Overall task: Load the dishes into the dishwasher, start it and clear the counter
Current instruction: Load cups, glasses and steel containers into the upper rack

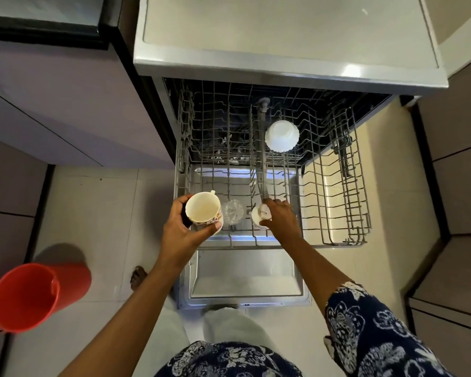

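Holding cream floral mug (pixel 203 208) upright over the front-left corner of the pulled-out rack (pixel 356 202), left hand (pixel 182 229) wrapped round its side. Ceramic, so rigid, fairly light, likely chips if knocked on the wires; best taken by body or handle, then probably flipped rim down. Right hand (pixel 280 217) grips an inverted white cup (pixel 259 217) seated in the rack, clear glass (pixel 233 212) between the two. White bowl (pixel 282 136) upside down further back, red bucket (pixel 25 295) on the floor at left
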`<state>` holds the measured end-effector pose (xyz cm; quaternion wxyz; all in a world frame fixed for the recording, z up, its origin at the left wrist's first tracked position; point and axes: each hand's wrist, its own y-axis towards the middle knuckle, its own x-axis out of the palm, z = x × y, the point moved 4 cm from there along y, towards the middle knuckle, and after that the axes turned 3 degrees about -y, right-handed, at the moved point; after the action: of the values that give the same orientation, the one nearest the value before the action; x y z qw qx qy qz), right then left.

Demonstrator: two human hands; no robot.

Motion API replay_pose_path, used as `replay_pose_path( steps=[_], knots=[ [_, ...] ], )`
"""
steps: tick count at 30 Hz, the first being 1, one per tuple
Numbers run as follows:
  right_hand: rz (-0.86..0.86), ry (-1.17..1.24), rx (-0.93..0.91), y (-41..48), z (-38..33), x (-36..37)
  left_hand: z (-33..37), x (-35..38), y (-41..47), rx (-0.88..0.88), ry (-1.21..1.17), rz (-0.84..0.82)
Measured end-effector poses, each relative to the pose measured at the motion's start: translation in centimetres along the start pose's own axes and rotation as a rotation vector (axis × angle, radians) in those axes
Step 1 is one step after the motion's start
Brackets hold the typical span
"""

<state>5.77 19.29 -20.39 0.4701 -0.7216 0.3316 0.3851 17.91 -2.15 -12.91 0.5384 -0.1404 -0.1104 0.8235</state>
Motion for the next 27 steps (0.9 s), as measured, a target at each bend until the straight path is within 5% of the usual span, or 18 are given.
replay_pose_path(
  steps=[14, 27],
  knots=[
    [0.212, 0.217, 0.063, 0.2, 0.1, -0.5, 0.1, -0.5, 0.4, 0.007, -0.031, -0.004],
    [-0.192, -0.103, 0.016, 4.1, -2.1, -1.9, -0.5, -0.7, 0.7, -0.002, -0.037, -0.001]
  ],
)
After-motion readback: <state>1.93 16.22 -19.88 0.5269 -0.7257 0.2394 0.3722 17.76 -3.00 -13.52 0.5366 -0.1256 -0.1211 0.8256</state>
